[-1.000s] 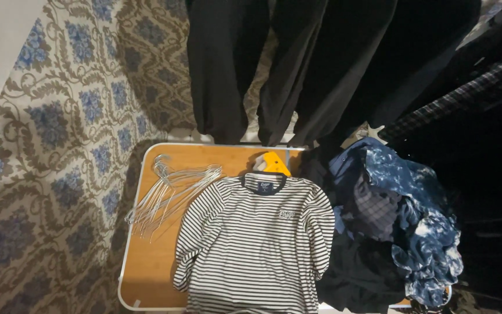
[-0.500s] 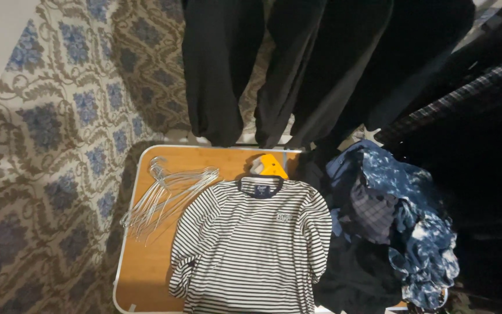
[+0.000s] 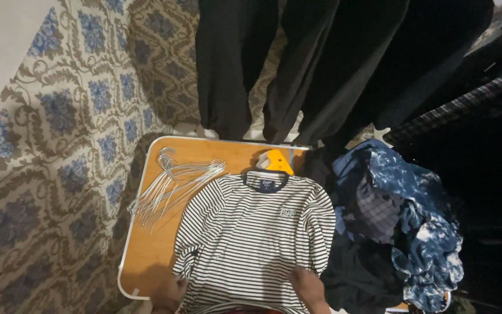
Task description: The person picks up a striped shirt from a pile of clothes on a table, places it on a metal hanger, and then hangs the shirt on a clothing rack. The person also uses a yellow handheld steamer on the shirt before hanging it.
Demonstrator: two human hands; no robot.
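A black-and-white striped long-sleeved shirt [image 3: 257,238] lies flat on a small wooden table [image 3: 146,256], collar away from me. My left hand [image 3: 169,293] rests at the shirt's lower left hem, at the frame's bottom edge. Near the lower right hem, my right hand [image 3: 309,288] lies on the striped cloth. Both hands are only partly in view, and their fingers are hard to read. A yellow-orange object [image 3: 275,161] peeks out behind the collar.
Several thin wire hangers [image 3: 172,183] lie in a bundle on the table's left side. A heap of blue patterned and dark clothes [image 3: 402,227] sits on the right. Dark garments [image 3: 297,64] hang behind the table. A patterned carpet [image 3: 59,145] covers the floor at left.
Both hands have come into view at the bottom edge, on the shirt's hem. The view has shifted slightly; shirt, hangers and pile lie as before.
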